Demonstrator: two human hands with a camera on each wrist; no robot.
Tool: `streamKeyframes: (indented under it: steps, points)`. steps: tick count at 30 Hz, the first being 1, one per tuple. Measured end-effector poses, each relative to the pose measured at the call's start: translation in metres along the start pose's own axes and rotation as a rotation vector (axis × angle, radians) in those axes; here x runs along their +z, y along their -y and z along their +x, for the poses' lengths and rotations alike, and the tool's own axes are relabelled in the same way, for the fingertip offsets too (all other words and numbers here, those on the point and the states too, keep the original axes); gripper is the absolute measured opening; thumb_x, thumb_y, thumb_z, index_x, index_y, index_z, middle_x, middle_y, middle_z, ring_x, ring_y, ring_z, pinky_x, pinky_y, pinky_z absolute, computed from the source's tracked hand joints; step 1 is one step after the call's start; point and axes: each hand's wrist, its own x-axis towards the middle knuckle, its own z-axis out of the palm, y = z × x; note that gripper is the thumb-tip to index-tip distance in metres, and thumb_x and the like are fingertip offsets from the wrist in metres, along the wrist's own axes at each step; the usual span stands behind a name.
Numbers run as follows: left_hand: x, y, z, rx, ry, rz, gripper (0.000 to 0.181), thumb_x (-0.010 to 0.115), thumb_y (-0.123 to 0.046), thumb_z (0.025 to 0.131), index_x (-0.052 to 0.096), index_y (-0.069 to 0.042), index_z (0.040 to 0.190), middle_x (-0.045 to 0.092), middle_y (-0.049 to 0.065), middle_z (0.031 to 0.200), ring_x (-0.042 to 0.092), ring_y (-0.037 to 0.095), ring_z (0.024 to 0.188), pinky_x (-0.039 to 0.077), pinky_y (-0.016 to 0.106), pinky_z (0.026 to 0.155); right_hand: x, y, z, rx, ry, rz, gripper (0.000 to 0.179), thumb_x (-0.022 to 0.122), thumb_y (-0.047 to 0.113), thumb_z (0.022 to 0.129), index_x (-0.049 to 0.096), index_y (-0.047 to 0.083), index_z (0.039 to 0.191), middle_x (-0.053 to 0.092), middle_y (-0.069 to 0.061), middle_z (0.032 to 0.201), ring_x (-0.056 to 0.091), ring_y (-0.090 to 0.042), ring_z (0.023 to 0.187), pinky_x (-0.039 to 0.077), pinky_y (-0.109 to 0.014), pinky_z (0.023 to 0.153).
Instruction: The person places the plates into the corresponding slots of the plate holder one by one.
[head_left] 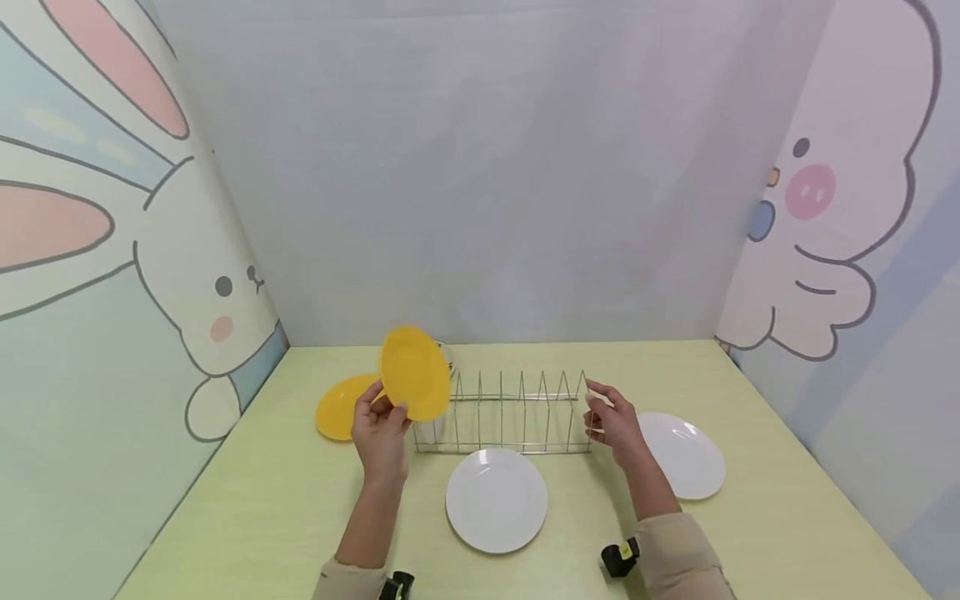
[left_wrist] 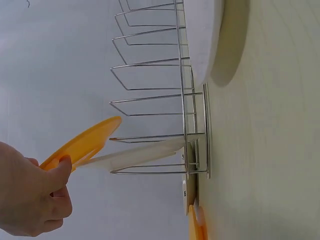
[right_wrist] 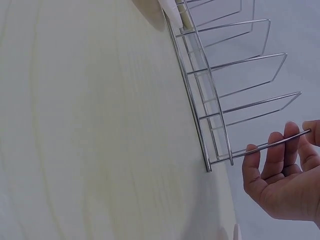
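My left hand pinches a yellow plate by its lower edge, thumb on the near face. The plate is raised and tilted over the left end of a wire dish rack. In the left wrist view, a white plate leans in the rack's end slot, its upper edge overlapping the yellow plate. My right hand grips the end wire at the rack's right side. The right wrist view shows the fingers curled behind that wire, with the thumb at its tip.
Another yellow plate lies on the table left of the rack. One white plate lies in front of the rack, and another white plate lies beyond my right forearm. A patterned dish shows partly behind the raised plate.
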Motion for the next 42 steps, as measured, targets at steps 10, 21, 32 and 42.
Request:
streamKeyframes:
  steps: [10,21,32,42]
  points:
    - [0.002,0.02,-0.003,-0.079,0.005,0.05,0.043,0.053,0.016,0.084,0.048,-0.002,0.122,0.049,0.012,0.097,0.051,0.017,0.078,0.049,0.023,0.063,-0.002,0.0,0.0,0.008,-0.002,0.007,0.043,0.051,0.021,0.096,0.043,0.014,0.138,0.052,-0.006,0.069,0.05,-0.019,0.064,0.049,-0.035,0.064]
    - [0.003,0.026,-0.004,-0.028,0.022,0.226,0.043,0.055,0.018,0.081,0.053,0.001,0.12,0.048,0.014,0.091,0.049,0.016,0.071,0.049,0.023,0.057,-0.002,-0.001,-0.001,0.003,0.015,0.011,0.04,0.05,0.023,0.097,0.044,0.018,0.137,0.052,-0.006,0.071,0.05,-0.02,0.066,0.049,-0.036,0.066]
    - [-0.001,0.031,-0.004,-0.027,0.12,0.467,0.039,0.059,0.016,0.078,0.058,0.002,0.114,0.052,0.019,0.089,0.051,0.019,0.073,0.05,0.022,0.058,-0.002,-0.001,-0.002,0.013,0.015,0.017,0.044,0.05,0.023,0.097,0.041,0.013,0.139,0.052,-0.004,0.069,0.05,-0.018,0.065,0.049,-0.037,0.067]
    - [-0.005,0.036,0.006,0.02,0.136,0.755,0.029,0.072,0.002,0.075,0.064,-0.004,0.102,0.056,0.006,0.072,0.056,0.018,0.065,0.049,0.025,0.053,-0.001,0.001,0.0,0.007,0.022,0.03,0.042,0.05,0.023,0.097,0.043,0.015,0.137,0.052,-0.004,0.069,0.05,-0.017,0.064,0.049,-0.035,0.065]
